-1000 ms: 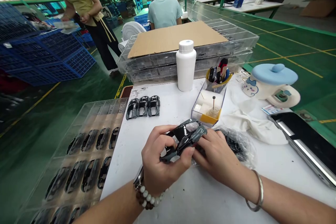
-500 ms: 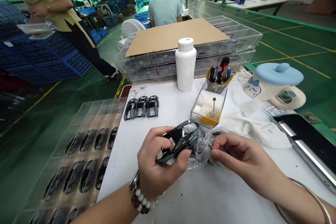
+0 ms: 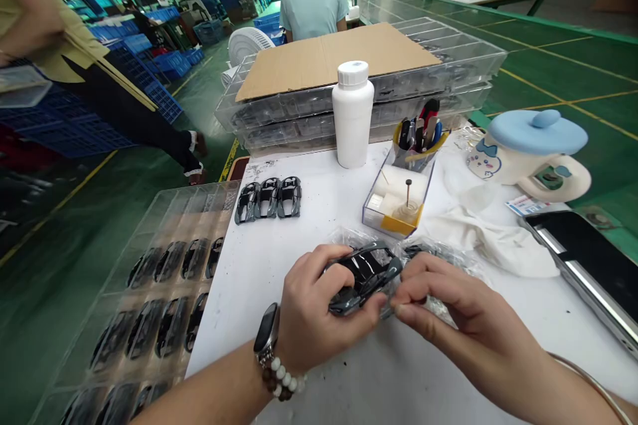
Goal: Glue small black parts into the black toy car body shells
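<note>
My left hand [image 3: 319, 305] is closed around a glossy dark-grey and black toy car body [image 3: 369, 269], held tilted just above the white table. The fingertips of my right hand [image 3: 438, 305] are pinched together at the car body's right end; what sits between them is hidden. Crumpled clear plastic wrap [image 3: 448, 259] lies behind and under both hands, with dark pieces showing through it. Three similar car bodies [image 3: 269, 198] stand side by side on the table at the left, apart from my hands.
A compartment tray [image 3: 164, 226] of car bodies lies left. Behind are a white bottle [image 3: 353, 119], a small box [image 3: 393, 202] with pen holder, and stacked clear trays under cardboard [image 3: 339, 60]. A lidded mug [image 3: 503, 159], white cloth [image 3: 488, 239] and phone-like device [image 3: 593, 265] are right.
My left hand has turned the car body and moved slightly right, closer to my right hand. My right hand stays pinched. A person in yellow at the left has moved further left.
</note>
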`<state>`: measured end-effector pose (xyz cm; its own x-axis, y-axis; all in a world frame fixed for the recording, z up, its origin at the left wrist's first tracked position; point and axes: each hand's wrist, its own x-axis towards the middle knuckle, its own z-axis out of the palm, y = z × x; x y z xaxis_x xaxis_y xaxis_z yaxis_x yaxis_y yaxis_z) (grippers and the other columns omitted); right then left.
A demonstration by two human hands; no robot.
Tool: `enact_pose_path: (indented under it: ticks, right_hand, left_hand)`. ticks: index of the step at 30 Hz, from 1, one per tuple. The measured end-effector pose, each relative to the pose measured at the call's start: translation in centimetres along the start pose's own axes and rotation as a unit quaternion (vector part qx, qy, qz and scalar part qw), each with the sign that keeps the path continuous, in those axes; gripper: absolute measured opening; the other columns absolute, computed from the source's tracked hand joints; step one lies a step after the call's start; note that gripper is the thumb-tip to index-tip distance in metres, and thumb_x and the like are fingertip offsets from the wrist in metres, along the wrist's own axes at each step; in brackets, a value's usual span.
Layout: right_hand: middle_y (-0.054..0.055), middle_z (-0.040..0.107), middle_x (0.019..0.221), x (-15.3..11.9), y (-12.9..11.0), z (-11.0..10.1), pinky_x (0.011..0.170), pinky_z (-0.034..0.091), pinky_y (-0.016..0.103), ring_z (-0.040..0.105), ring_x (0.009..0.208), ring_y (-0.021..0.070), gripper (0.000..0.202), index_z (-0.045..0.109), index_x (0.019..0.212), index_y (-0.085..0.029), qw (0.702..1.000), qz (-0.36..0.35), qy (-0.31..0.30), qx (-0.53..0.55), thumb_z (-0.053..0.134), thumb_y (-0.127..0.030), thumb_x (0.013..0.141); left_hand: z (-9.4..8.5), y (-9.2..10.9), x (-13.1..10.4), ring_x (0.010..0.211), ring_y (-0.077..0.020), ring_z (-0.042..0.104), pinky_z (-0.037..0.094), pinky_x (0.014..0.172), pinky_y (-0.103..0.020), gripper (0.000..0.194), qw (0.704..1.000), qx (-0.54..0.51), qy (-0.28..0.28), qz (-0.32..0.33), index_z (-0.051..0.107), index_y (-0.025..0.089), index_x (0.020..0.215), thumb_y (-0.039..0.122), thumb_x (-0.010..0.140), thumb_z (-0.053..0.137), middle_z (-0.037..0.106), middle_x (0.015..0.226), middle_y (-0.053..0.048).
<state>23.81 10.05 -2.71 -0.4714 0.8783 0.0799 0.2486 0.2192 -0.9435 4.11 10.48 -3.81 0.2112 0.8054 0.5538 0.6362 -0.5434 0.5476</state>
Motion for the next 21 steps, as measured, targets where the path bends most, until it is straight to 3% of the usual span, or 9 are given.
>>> enact_pose_path:
  ticks: [8,12,16,18,21]
  right_hand:
    - [-0.002,0.055,0.082,0.1,-0.3,0.4,0.065,0.043,0.023,0.053,0.078,0.0111,0.015,0.056,0.088,-0.028,1.0,-0.017,-0.008,-0.023,0.047,-0.018,0.094]
    - [-0.002,0.058,0.081,0.0,0.3,-3.3,0.064,0.046,0.025,0.055,0.075,0.013,0.012,0.058,0.087,-0.029,0.994,-0.005,-0.021,-0.11,0.049,-0.029,0.094]
    - [0.001,0.059,0.08,-0.3,2.1,-7.1,0.055,0.047,0.028,0.057,0.067,0.0158,0.017,0.062,0.085,-0.029,0.956,-0.002,-0.038,-0.292,0.048,-0.037,0.091]
    - [0.004,0.058,0.085,-0.1,2.5,-6.9,0.058,0.048,0.031,0.057,0.068,0.0179,0.015,0.062,0.091,-0.028,0.941,-0.025,0.01,-0.337,0.049,-0.035,0.089]
    - [0.005,0.055,0.086,0.9,2.1,-3.8,0.064,0.048,0.032,0.056,0.075,0.0185,0.013,0.06,0.095,-0.025,0.954,-0.058,0.05,-0.289,0.049,-0.024,0.088]
  left_hand:
    - [0.2,0.2,-0.3,0.078,-0.0222,0.066,0.055,0.063,-0.036,0.019,1.0,0.016,0.002,0.019,0.053,0.016,0.066,0.02,0.065,0.071,0.067,0.093,-0.012]
    - [-0.1,0.2,-0.1,0.081,-0.0214,0.065,0.054,0.064,-0.033,0.022,1.0,0.004,0.01,-0.005,0.053,0.016,0.065,0.023,0.066,0.074,0.066,0.09,-0.011]
    - [-0.6,-0.3,0.2,0.086,-0.0173,0.063,0.052,0.071,-0.028,0.021,0.996,-0.022,0.067,-0.057,0.051,0.017,0.067,0.019,0.07,0.072,0.062,0.086,-0.007]
    - [-0.6,-0.6,0.3,0.085,-0.0156,0.061,0.05,0.074,-0.028,0.022,0.992,-0.031,0.093,-0.079,0.049,0.017,0.067,0.017,0.072,0.07,0.061,0.086,-0.005]
    - [-0.5,-0.7,0.2,0.084,-0.0152,0.06,0.049,0.074,-0.028,0.023,0.99,-0.04,0.1,-0.088,0.048,0.018,0.067,0.017,0.072,0.07,0.06,0.087,-0.004]
